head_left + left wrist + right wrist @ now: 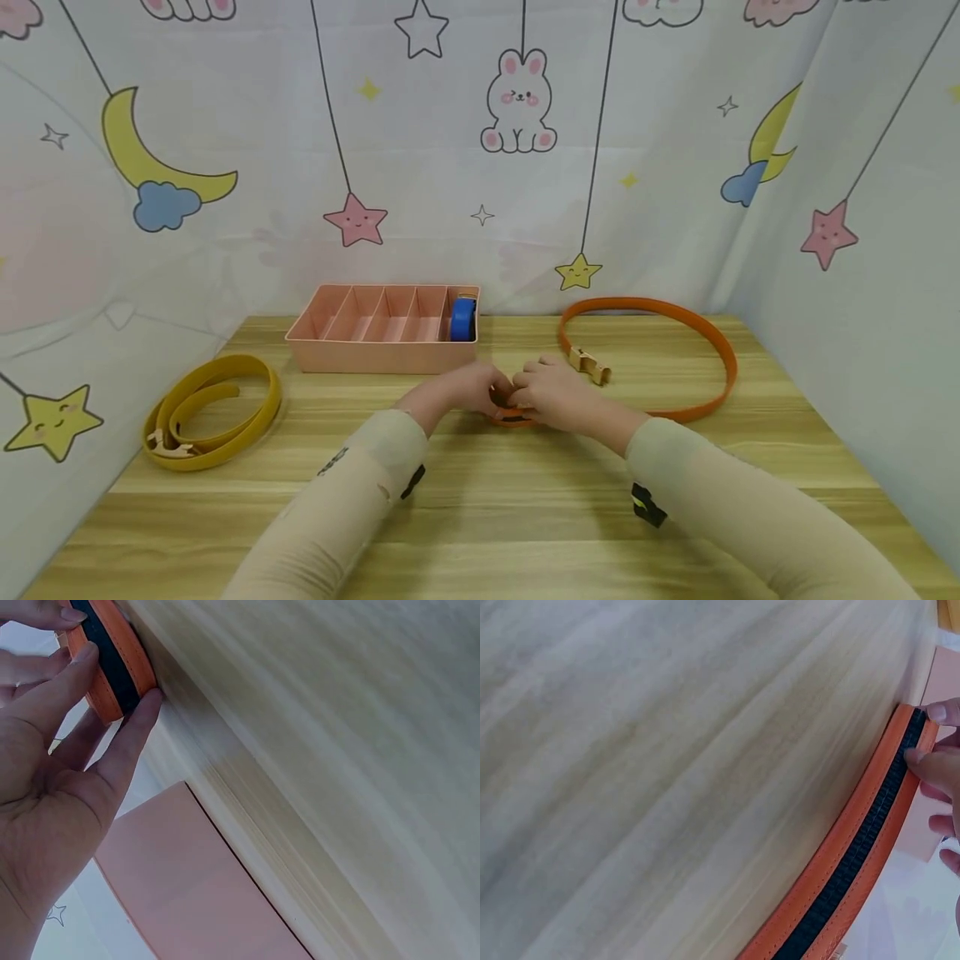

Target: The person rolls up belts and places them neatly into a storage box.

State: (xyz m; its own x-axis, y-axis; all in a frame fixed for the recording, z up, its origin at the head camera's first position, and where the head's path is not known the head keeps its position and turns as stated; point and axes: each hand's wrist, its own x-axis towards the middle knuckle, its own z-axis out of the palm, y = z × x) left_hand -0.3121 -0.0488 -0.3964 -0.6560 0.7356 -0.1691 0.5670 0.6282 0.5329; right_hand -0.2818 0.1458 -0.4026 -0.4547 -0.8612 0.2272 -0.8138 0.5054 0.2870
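An orange belt with a gold buckle stands on edge in a wide loop at the right of the table. Its other end runs to both hands, at the middle of the table. The left hand holds a curled bit of the belt between thumb and fingers; the left wrist view shows a dark strip along its inner face. Beside it, the right hand pinches the belt, thumb on the dark strip in the right wrist view. Parts of the curl are hidden behind the fingers.
Just behind the left hand stands a pink divided box, a rolled blue belt in its rightmost compartment. A mustard-yellow belt lies coiled at the left, with a gold buckle. A patterned curtain hangs behind the table.
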